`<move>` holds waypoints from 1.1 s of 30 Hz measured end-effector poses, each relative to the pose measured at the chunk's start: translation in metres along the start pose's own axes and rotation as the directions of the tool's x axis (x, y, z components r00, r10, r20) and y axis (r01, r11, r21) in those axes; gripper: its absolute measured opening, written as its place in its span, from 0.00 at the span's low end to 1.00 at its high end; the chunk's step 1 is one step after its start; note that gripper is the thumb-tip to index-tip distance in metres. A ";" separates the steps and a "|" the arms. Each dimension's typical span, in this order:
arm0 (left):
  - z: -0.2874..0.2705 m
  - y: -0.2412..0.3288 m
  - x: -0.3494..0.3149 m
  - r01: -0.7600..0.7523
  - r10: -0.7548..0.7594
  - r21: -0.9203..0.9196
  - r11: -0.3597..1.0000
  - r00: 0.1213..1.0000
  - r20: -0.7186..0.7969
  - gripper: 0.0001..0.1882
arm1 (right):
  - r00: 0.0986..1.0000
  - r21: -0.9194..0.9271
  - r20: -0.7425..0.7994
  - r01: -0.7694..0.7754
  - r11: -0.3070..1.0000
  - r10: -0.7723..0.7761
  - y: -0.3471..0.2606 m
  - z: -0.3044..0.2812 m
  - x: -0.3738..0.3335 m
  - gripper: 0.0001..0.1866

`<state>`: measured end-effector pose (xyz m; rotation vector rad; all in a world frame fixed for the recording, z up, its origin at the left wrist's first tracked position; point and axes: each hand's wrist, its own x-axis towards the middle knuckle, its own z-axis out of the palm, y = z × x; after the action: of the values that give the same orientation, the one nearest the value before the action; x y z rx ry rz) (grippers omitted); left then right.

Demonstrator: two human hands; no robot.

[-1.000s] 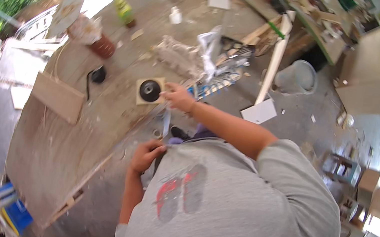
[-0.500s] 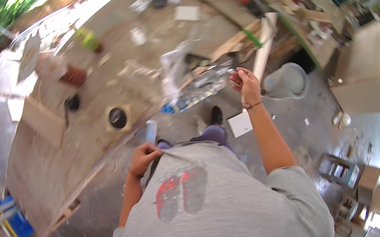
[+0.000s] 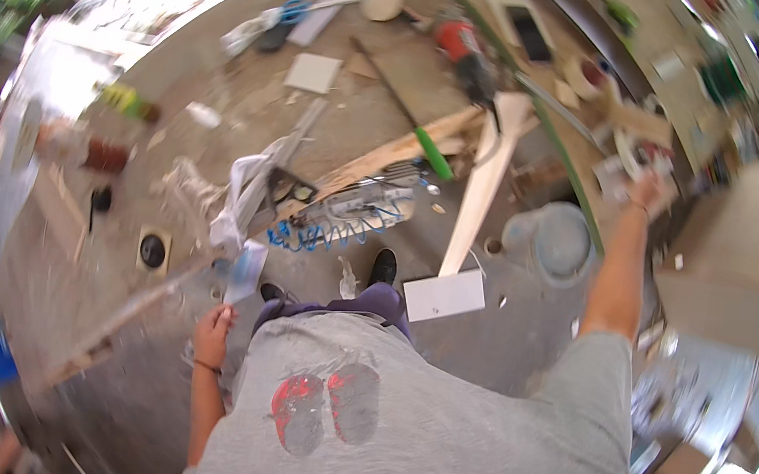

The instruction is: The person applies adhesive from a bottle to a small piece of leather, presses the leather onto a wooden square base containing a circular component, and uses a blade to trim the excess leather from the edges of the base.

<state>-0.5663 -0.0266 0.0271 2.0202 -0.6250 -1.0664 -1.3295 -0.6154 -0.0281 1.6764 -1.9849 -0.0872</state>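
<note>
My right hand (image 3: 649, 191) reaches out over a cluttered workbench (image 3: 595, 224) on the right. It is beside a pale ring-shaped roll (image 3: 628, 155) and small mixed items, and motion blur smears its fingers, so any hold is unclear. My left hand (image 3: 211, 337) hangs low beside my grey shirt (image 3: 456, 433), just off the edge of the left table (image 3: 34, 298). Its fingers are bunched together and nothing shows in them. A light blue and white packet (image 3: 245, 272) lies close ahead of that hand.
A long tool with a green handle (image 3: 434, 153), a red and black power tool (image 3: 463, 49) and a blue coiled hose (image 3: 339, 235) lie ahead. A translucent bucket (image 3: 551, 242) stands below the workbench. A white board (image 3: 444, 295) lies near my feet. A phone (image 3: 529, 35) rests far off.
My right hand has moved right, from above the middle clutter to the workbench. My left hand has let go of the shirt hem and dropped away to the left. The view has shifted right.
</note>
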 end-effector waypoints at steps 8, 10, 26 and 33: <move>0.056 0.012 -0.040 0.067 -0.079 -0.110 0.992 0.990 -0.118 0.29 | 0.897 0.656 0.134 -0.399 0.640 0.422 -0.038 0.005 0.054 0.23; 0.059 0.018 -0.061 0.105 -0.115 -0.063 0.992 0.975 -0.191 0.29 | 0.848 0.472 0.300 -0.530 0.705 0.437 -0.106 -0.092 0.024 0.23; 0.104 0.109 -0.029 -0.048 0.045 -0.006 0.999 0.865 0.500 0.11 | 0.584 0.470 0.810 -0.592 -0.655 0.053 -0.022 -0.151 0.002 0.10; 0.113 0.121 -0.031 -0.219 0.187 -0.028 0.975 0.753 0.631 0.14 | 0.744 0.309 0.657 -0.412 -0.857 -0.120 -0.030 -0.214 -0.045 0.15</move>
<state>-0.6868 -0.1210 0.0968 1.5478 -1.1975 -1.6148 -1.2062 -0.5188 0.1276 0.7572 -2.4141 3.6379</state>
